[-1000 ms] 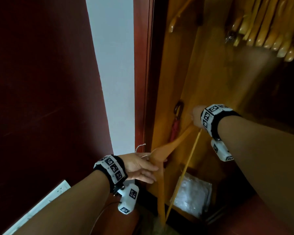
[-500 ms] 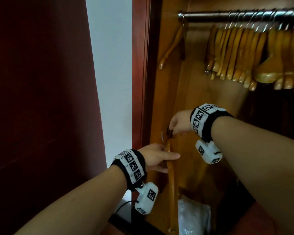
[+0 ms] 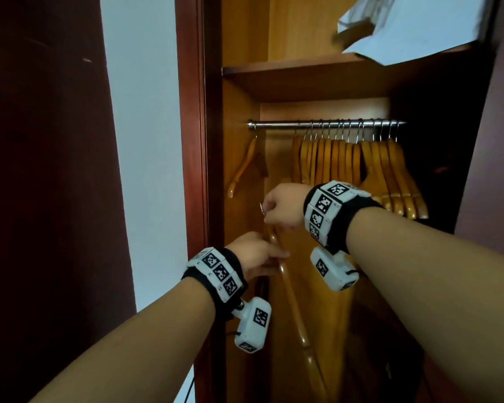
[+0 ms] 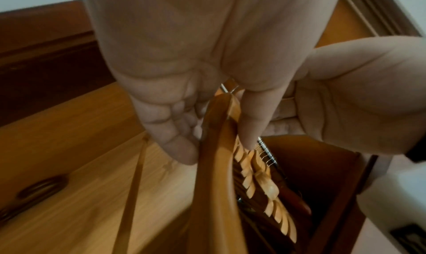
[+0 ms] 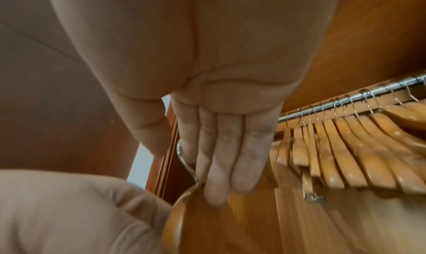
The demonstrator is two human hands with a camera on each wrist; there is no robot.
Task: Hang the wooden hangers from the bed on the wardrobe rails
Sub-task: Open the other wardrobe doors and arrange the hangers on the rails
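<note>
A wooden hanger (image 3: 289, 289) hangs steeply inside the open wardrobe, below the metal rail (image 3: 326, 123). My right hand (image 3: 280, 206) grips its top, and the metal hook (image 3: 261, 207) sticks out to the left of my fist. My left hand (image 3: 256, 254) holds the hanger's upper arm just below. In the left wrist view my fingers and thumb pinch the wood (image 4: 216, 148). The right wrist view shows my fingers (image 5: 230, 157) curled over the hanger's neck beside the hook (image 5: 184, 159). Several wooden hangers (image 3: 358, 167) hang packed on the rail's right part.
One lone hanger (image 3: 246, 167) hangs at the rail's left end, with a bare stretch of rail (image 3: 277, 124) beside it. A shelf (image 3: 303, 68) above carries a white bag (image 3: 405, 27). A dark red door (image 3: 41, 170) stands at the left.
Both hands have lifted the hanger higher toward the rail. The view has tilted up, so the rail sits mid-frame and the shelf above shows.
</note>
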